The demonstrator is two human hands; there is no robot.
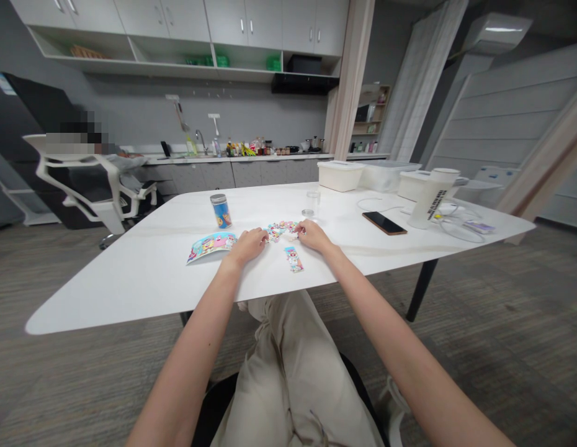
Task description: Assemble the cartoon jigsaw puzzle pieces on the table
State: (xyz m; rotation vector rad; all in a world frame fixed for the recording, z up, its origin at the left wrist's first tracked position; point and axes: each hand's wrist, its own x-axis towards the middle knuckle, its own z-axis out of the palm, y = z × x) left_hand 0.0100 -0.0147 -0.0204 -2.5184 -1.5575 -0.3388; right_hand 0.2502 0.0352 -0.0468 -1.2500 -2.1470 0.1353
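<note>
Small colourful jigsaw puzzle pieces lie in a loose heap on the white table. At the heap's left edge is my left hand, its fingers curled in; whatever they hold is hidden. My right hand is at the right side, thumb and fingers closed at a small puzzle piece. Closer to me lies a short strip of joined puzzle pieces. A curved printed picture sheet rests left of my left hand. Behind it stands a blue printed can with a grey lid.
A clear jar stands beyond my right hand. Further right are a phone, a white bottle, cables and lidded tubs. A person sits in a white-framed chair at the far left, by the kitchen counter.
</note>
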